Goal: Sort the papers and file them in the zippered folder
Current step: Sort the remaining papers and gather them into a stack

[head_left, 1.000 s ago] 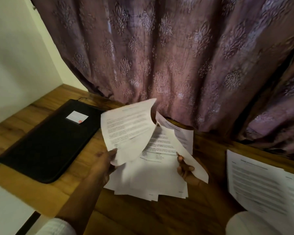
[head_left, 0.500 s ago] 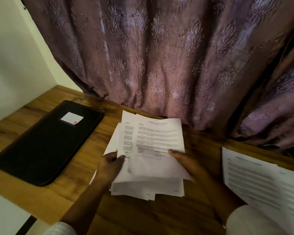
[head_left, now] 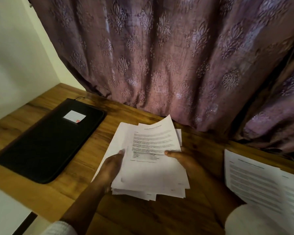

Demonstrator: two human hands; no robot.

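**Both hands on the stack; folder closed at left**

The left hand (head_left: 111,165) grips the left edge of the stack (head_left: 151,173), with the thumb laid on the top page and the fingers hidden underneath. The right hand (head_left: 180,156) holds the right edge in the same way, with its thumb pressed on the printed face. The two hands are apart, one on each side of the stack, and both are closed on it.

The stack consists of loose white pages that are not squared: corners fan out at the far end and at the near right corner. The top page carries printed text, which is too blurred to read. Whether the stack's near edge rests on the table (head_left: 143,216) cannot be told.

The folder (head_left: 46,141) lies flat on the table to the left of the stack, apart from it. It is black and closed. A small white label (head_left: 74,115) sits near its far end.

More printed sheets (head_left: 261,180) lie at the right edge of the table, apart from the stack.

A light sleeve covers each forearm at the bottom of the view. A patterned mauve curtain (head_left: 159,56) hangs behind the table. A pale wall (head_left: 15,56) stands at the left.
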